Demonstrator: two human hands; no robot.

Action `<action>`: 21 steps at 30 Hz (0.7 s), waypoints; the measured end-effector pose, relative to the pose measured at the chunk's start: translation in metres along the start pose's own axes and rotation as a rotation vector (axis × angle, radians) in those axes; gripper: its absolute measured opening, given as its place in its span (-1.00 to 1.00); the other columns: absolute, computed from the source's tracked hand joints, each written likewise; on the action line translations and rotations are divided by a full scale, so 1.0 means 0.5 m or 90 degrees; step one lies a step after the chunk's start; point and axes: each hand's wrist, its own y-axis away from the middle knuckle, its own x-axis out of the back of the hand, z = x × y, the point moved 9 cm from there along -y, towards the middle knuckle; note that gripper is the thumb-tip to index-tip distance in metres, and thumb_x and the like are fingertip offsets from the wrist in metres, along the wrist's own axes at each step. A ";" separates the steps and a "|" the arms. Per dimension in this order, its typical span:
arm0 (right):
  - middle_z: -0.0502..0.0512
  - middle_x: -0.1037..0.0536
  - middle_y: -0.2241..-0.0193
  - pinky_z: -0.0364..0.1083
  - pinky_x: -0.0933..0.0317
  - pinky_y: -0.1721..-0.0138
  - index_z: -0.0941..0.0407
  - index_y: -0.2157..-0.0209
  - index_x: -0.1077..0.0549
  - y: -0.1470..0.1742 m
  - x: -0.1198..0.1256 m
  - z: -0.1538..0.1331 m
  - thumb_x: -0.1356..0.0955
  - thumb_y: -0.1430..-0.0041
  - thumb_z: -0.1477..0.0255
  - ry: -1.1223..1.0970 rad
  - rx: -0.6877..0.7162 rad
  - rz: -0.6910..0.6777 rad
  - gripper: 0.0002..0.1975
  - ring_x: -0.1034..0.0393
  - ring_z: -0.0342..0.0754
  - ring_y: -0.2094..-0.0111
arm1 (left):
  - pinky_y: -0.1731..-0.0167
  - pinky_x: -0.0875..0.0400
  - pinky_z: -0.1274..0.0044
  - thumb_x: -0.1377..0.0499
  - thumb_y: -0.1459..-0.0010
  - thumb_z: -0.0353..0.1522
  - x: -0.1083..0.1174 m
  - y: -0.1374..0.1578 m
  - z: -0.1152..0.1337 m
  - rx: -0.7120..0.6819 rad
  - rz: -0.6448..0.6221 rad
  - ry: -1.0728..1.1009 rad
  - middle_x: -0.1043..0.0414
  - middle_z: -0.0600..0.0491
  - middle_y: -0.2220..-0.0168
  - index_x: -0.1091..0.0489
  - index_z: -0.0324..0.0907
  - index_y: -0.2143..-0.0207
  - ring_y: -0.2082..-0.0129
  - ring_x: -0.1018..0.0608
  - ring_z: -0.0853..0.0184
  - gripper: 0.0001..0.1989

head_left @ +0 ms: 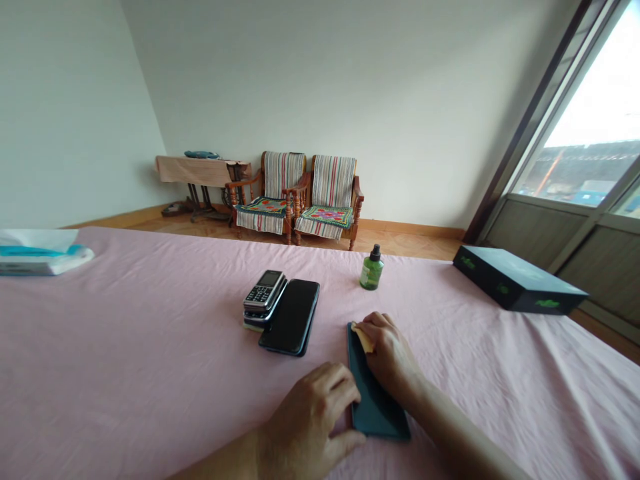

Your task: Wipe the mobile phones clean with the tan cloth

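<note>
A dark teal flat slab [373,403], like a tablet or large phone, lies lengthwise on the pink cloth in front of me. My left hand [315,417] holds its left edge, fingers curled and thumb at the near corner. Pinched in my right hand [393,353] is a pale yellow cloth [363,339], pressed on the slab's far end. Left of the slab lies a black smartphone [291,317], beside a stack topped by a silver keypad phone [265,290]. A green spray bottle [371,270] stands upright beyond my right hand.
The bed-like surface has a wrinkled pink cover [150,347]. A black box [517,280] with green lettering sits at the right, a tissue pack [40,260] at the far left. Behind are two wooden chairs [327,190] and a cloth-covered sewing table [200,171].
</note>
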 end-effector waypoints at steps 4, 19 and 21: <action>0.14 -0.45 0.28 -0.10 -0.20 0.17 0.11 0.30 -0.55 -0.008 -0.007 0.002 -0.24 -0.05 0.73 0.014 0.004 0.001 -0.65 -0.27 0.01 0.20 | 0.06 -0.33 0.44 -0.40 0.07 -0.47 -0.002 0.001 -0.002 -0.001 0.001 0.000 -0.38 0.06 0.14 -0.38 -0.16 0.21 0.11 -0.41 0.24 -0.64; 0.11 -0.43 0.31 -0.08 -0.22 0.20 0.09 0.34 -0.55 -0.005 -0.013 -0.011 -0.26 -0.08 0.72 -0.051 0.054 -0.016 -0.69 -0.27 -0.01 0.24 | 0.08 -0.33 0.46 -0.40 0.07 -0.48 0.000 0.000 -0.001 0.005 -0.005 0.011 -0.38 0.07 0.14 -0.38 -0.15 0.21 0.12 -0.42 0.26 -0.64; 0.10 -0.44 0.30 -0.08 -0.22 0.21 0.07 0.31 -0.56 0.002 -0.009 -0.017 -0.28 -0.07 0.72 -0.085 0.068 -0.020 -0.68 -0.28 -0.02 0.24 | 0.07 -0.32 0.45 -0.39 0.07 -0.48 0.000 0.001 0.000 0.001 -0.001 0.018 -0.37 0.07 0.13 -0.37 -0.15 0.21 0.11 -0.41 0.26 -0.64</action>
